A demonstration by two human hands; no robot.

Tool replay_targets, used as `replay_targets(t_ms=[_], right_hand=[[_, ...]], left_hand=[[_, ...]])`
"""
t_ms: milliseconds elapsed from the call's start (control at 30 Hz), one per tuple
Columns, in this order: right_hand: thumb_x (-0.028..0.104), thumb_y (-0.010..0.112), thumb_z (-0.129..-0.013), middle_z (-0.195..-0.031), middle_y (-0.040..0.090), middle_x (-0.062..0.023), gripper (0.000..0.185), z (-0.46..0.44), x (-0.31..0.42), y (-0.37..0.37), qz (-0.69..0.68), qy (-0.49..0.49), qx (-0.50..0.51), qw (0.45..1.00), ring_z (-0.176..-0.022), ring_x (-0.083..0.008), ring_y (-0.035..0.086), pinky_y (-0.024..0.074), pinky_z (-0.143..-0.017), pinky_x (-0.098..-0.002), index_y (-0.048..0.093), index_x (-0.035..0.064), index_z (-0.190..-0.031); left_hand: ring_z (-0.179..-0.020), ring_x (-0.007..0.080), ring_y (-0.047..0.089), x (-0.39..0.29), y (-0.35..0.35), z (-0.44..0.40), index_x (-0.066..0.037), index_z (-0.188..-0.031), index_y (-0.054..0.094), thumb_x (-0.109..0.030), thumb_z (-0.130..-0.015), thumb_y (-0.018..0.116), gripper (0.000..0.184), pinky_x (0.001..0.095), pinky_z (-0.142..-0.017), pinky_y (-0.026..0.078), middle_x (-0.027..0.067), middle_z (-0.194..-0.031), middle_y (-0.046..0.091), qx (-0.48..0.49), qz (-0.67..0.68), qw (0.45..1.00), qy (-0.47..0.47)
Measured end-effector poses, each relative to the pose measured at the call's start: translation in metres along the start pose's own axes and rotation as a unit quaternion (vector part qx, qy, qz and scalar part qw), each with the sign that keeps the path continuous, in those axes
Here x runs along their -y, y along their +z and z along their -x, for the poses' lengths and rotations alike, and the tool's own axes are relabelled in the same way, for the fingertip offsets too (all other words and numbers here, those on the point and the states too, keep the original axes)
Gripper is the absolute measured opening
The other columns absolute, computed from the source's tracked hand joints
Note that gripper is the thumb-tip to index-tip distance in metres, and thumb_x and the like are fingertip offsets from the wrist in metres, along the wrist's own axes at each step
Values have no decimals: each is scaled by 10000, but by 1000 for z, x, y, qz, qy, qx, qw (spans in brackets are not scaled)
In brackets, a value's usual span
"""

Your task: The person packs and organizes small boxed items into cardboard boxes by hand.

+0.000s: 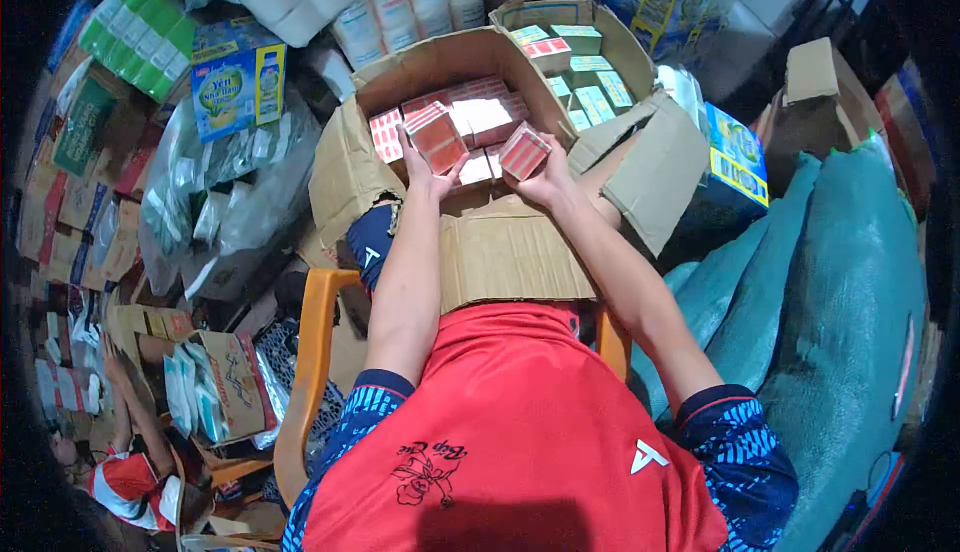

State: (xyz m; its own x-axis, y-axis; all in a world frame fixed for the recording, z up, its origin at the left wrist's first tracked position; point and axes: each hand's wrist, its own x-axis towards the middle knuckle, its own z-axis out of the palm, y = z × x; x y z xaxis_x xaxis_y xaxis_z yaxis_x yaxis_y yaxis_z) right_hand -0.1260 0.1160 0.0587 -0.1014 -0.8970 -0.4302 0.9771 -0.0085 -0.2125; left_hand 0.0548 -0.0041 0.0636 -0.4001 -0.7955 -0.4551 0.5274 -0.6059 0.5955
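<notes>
My left hand is closed round a red-and-white block of small packs, its flat reddish face turned up. In my right hand sits a smaller red-and-white striped block, gripped by the fingers and thumb. Both hands are over an open cardboard box in front of my body. Inside that box lie several similar red-and-white packs in rows, some washed out by glare. The print on the packs is too small to read.
A second cardboard box holds green-and-white packs. Teal sacks stand at right, blue cartons and plastic bags at left. An orange chair is under me. Another person sits at lower left.
</notes>
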Motion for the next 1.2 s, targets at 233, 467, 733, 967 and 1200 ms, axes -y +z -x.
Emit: replay_targets(t_ms=[233, 467, 733, 967, 1200], right_hand=[[205, 664, -854, -1004, 655, -101, 263, -34, -9, -15, 84, -44, -39, 995, -881, -265, 664, 575, -770, -487, 591, 85, -1076], [252, 739, -811, -1064, 645, -155, 510, -131, -42, -47, 148, -236, -370, 886, -919, -256, 662, 550, -808, -427, 513, -53, -1153], [168, 506, -929, -1360, 451, -239, 471, -54, -17, -22, 4, -4, -107, 994, -1345, -392, 339, 285, -1077, -632, 389, -11, -1349], [194, 538, -920, -1268, 527, -200, 420, -55, -19, -21, -112, 36, -70, 991, -1207, -359, 471, 409, -1015, -538, 463, -1, -1284], [334, 480, -909, -1204, 593, -95, 408, -83, -26, -53, 13, -16, 130, 991, -1097, -321, 561, 420, -987, -539, 527, 93, -1235]], left_hand=[[-1035, 316, 552, -4, -5, -6, -217, -1198, 581, -854, -766, 367, 798, 516, -828, 506, 61, -1158, 593, -36, 74, 995, 49], [-1156, 273, 484, -5, -3, -1, -232, -1295, 512, -868, -739, 409, 851, 508, -902, 459, 41, -1277, 531, -34, 61, 997, 21], [-1203, 288, 446, -3, 0, 0, -261, -1326, 484, -868, -726, 434, 856, 528, -912, 452, 35, -1356, 477, -22, 6, 999, 30], [-1116, 305, 504, -4, 15, 18, -215, -1262, 529, -861, -713, 473, 850, 512, -926, 443, 78, -1216, 551, -53, -53, 996, 50], [-977, 259, 612, -1, -39, -41, -150, -1242, 537, -743, -893, 300, 728, 449, -794, 497, 77, -1091, 641, 23, -128, 990, 58]])
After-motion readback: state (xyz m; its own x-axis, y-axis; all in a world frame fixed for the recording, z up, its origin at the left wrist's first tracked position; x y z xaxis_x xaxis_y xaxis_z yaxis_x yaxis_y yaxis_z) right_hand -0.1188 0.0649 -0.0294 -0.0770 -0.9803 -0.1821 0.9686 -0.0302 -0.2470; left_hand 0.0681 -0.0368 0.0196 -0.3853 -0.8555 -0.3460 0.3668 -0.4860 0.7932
